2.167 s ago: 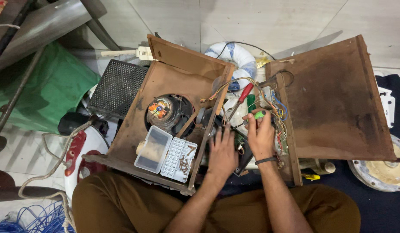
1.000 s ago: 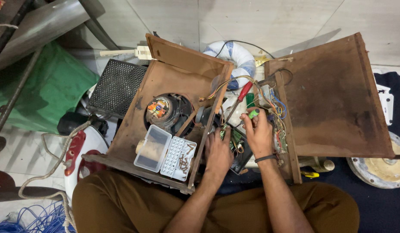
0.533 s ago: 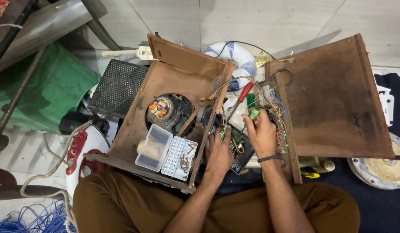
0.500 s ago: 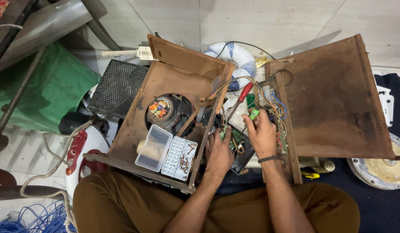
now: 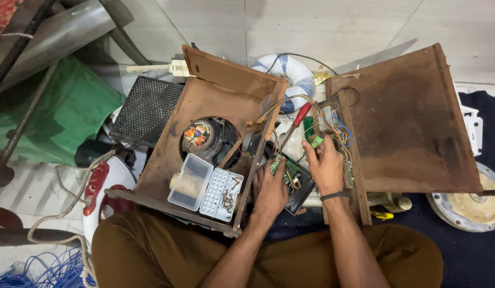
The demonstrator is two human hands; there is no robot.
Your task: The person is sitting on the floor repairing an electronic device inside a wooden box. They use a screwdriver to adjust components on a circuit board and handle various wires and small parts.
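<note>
A green circuit board [image 5: 290, 172] sits just below the middle of the frame, in the gap between an open brown wooden speaker box [image 5: 204, 106] to its left and a flat brown wooden panel [image 5: 407, 122] to its right. The left hand [image 5: 271, 189] lies on the board's lower left edge with fingers curled down onto it, holding it steady. The right hand [image 5: 326, 168] rests at the board's right side, thumb and fingertips pinched narrow around a small green part [image 5: 317, 141] among a tangle of coloured wires [image 5: 338, 128]. A red-handled screwdriver [image 5: 298, 118] lies slanted just above the board, touched by neither hand. Inside the box a round speaker [image 5: 207, 138] faces up, and a clear plastic case of screws [image 5: 207, 186] rests open on the box's lower wall. A black metal grille [image 5: 146, 109] lies left of the box, with green cloth [image 5: 60, 117] at the left edge and a white roll of tape [image 5: 290, 72] at upper centre on the tiled floor [image 5: 311, 26].
</note>
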